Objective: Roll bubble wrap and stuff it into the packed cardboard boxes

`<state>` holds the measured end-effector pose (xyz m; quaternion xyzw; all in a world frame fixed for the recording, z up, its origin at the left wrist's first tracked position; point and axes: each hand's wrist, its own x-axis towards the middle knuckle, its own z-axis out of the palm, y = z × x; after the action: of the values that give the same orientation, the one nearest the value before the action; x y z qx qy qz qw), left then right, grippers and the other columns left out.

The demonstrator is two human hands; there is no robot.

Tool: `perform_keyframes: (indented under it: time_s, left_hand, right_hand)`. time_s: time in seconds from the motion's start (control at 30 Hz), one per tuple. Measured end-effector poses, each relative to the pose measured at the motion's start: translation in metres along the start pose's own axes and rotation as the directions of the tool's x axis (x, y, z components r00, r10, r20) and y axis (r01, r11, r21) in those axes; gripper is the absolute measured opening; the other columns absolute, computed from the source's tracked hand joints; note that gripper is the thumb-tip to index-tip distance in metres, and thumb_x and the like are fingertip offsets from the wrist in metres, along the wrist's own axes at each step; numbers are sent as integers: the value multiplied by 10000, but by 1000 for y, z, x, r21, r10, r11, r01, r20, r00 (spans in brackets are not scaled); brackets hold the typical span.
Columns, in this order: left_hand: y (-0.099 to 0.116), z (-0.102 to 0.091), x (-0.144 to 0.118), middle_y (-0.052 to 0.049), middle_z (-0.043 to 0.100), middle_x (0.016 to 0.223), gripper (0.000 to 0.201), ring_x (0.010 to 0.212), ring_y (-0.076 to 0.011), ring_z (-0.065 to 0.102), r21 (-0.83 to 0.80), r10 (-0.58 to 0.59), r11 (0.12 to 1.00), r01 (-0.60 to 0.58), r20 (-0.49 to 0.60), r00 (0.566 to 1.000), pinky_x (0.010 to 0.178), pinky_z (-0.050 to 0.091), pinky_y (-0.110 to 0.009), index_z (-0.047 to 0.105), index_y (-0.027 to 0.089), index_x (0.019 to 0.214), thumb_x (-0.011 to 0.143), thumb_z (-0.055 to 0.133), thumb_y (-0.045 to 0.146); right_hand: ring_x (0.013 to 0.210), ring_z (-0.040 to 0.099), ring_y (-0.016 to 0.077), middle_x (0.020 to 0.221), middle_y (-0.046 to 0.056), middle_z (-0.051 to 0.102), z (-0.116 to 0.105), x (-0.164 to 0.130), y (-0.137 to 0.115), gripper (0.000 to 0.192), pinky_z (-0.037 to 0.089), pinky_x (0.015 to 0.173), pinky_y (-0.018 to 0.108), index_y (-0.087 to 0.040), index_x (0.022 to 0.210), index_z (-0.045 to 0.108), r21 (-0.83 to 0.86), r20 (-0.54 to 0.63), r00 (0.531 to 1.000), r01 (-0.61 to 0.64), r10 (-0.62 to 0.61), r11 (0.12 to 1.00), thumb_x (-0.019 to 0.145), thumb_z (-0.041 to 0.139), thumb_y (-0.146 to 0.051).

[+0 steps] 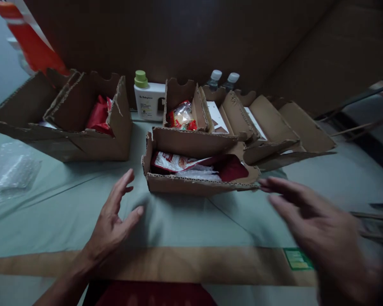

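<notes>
In the head view, an open cardboard box (pixel 185 187) sits lengthwise on the cloth in front of me. Inside it lie a white and dark-red printed packet (pixel 175 161), some clear plastic wrap (pixel 199 174) and a dark-red item (pixel 232 170) of a kind I cannot make out. My left hand (pixel 115 221) hovers left of the box, thumb and fingers apart, holding nothing. On the other side my right hand (pixel 312 216), blurred by motion, has its fingers spread near the box's right corner. Whether its fingertips touch the cardboard I cannot tell.
Further cardboard boxes (pixel 95 146) stand at left, one with a red packet (pixel 98 114). Behind are a white bottle with a green cap (pixel 148 100), a box holding a snack packet (pixel 181 114), and two clear bottles (pixel 215 78). Bubble wrap (pixel 12 170) lies far left.
</notes>
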<state>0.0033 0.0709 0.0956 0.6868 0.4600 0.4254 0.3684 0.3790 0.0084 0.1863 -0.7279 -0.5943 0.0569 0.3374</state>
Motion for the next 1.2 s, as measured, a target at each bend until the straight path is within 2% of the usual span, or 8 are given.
perform_keyframes:
  time_s: [0.13,0.23,0.37,0.53,0.67,0.83,0.97,1.2]
  left_hand:
    - [4,22,31,-101,232,1726,891,1558,-345,294,-166,19,986,-1,108,994,1247,317,-563,225,312,1637,899,709,437]
    - [7,44,44,-154,225,1719,979,1554,-373,296,-264,11,964,21,119,993,1270,259,-582,203,224,1641,856,726,484]
    - [15,46,5,-144,194,1730,997,1594,-357,202,-277,2,961,27,105,995,1293,214,-554,166,217,1648,856,726,444]
    - [17,-16,-70,-118,364,1669,881,1553,-326,333,-174,-136,976,131,-16,991,1289,266,-507,258,262,1626,892,714,433]
    - [26,-42,-42,-123,454,1599,889,1444,-326,485,-171,-68,985,29,-227,972,1212,403,-478,327,244,1580,838,761,468]
    - [42,8,-3,-136,344,1670,947,1513,-351,381,-215,55,974,-67,-62,997,1253,322,-528,234,227,1623,839,738,395]
    - [39,24,-39,-118,266,1710,915,1566,-347,283,-215,1,977,-2,-8,1000,1290,233,-551,188,244,1644,880,681,347]
    - [23,-2,-127,-133,310,1675,887,1491,-347,420,-75,-207,978,194,-248,946,1223,377,-565,120,301,1654,934,635,360]
  right_hand:
    - [886,713,274,1045,112,773,72,-5,0,500,570,815,426,-192,1089,693,242,146,988,-87,52,966,808,669,-605]
    - [934,702,295,998,126,772,95,-6,0,447,543,862,439,-176,991,701,291,144,986,-121,82,949,841,604,-586]
    - [956,693,316,1012,130,766,82,-47,-8,427,538,873,463,-171,1023,718,256,71,991,-126,111,958,893,568,-549]
    - [993,688,303,1054,108,755,87,-82,-64,339,540,928,461,-225,1099,724,313,89,995,24,-55,950,954,555,-480]
    - [1029,676,297,1098,103,742,101,-45,-95,336,531,942,464,-216,1062,721,383,115,978,121,-177,916,937,572,-490]
    - [1029,672,319,1090,122,745,73,-46,-56,397,510,943,511,-197,1078,707,322,-54,998,-6,24,947,923,595,-545]
    - [1083,670,336,1127,130,747,70,-76,-28,410,499,981,521,-195,1103,709,331,-43,997,-40,57,943,920,619,-550]
    - [1283,605,287,1382,131,652,165,-14,-76,568,459,1120,478,-212,1389,547,630,156,968,57,-198,774,960,532,-584]
